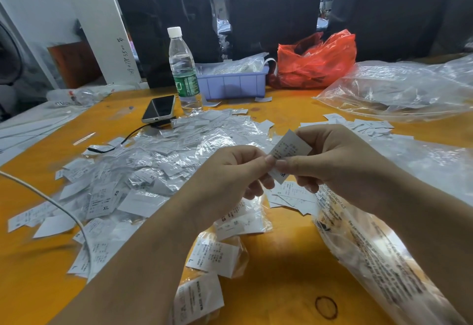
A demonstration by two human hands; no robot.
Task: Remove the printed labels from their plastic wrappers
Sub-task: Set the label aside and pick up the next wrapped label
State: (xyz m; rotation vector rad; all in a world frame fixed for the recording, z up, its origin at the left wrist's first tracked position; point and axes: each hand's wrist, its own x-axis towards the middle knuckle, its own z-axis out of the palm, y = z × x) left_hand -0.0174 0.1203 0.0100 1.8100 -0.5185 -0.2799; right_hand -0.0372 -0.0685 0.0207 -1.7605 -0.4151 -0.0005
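Mid-task, judging from the layout: big heap of wrapped labels [163, 161] left of centre on the orange counter [286, 260], thin clear film crinkled and glinting over small white rectangles, size marks XS and XL readable on a few. Plenty left to unwrap there. Loose bare labels [358, 126] lying flat on the right side, so probably a good share done already; can't tell exact split between finished and unfinished. Label in hand [290, 149] held up above counter centre, white, stiff-looking paper or woven tape, fine black print, letter M at lower end; can't tell whether film is on it or already off. Left hand [230, 176] pinching its lower edge with thumb and forefinger, other fingers curled under. Right hand [340, 163] pinching the same label from the other side, thumb on the face; both hands pressed close, fingertips nearly touching. More wrapped labels [215, 255] near the forearms at front, film puffed and wrinkled. Long clear printed bag [371, 253] lower right, soft, creased, black text along it. Large clear bag [399, 86] upper right, slack and shiny. Red plastic bag [317, 60] at back, thin and crumpled. Lilac plastic tray [235, 85] with ribbed rigid walls, film packets inside. Water bottle [183, 68] clear, green label, white cap. Phone [159, 108] glossy black, cabled. White cable [58, 207] curving at left.
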